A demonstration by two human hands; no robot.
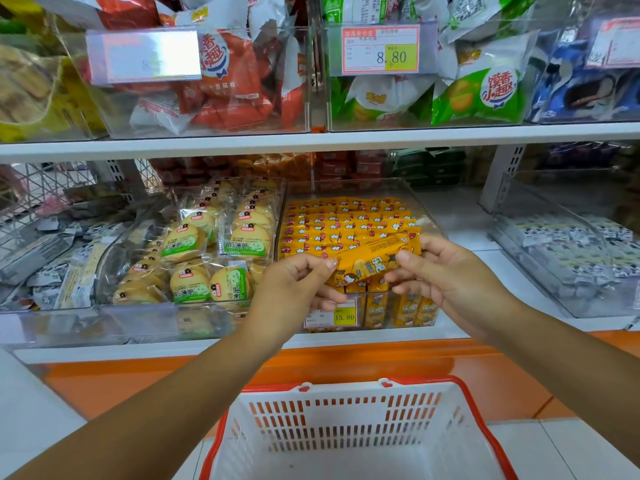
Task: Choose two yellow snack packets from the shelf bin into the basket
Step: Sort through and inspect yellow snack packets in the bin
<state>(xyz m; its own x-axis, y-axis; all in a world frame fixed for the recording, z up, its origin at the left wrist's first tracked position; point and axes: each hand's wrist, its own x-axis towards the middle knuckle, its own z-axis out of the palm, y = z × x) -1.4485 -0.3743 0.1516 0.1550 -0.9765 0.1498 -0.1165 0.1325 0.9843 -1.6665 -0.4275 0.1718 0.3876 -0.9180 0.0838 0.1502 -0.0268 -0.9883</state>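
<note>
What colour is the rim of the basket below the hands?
Red; the basket itself is white with slots. The head view shows it.

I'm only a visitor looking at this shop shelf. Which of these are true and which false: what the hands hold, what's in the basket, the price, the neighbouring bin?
1. The left hand and the right hand both pinch one yellow packet above its bin. True.
2. A yellow packet already lies in the basket. False: none shows in the part of it in view.
3. The price tag on that bin reads 8.80. False: it reads 15.80; the 8.80 tag hangs on the shelf above.
4. The bin to the left holds round biscuits in clear wrappers. True.
</note>
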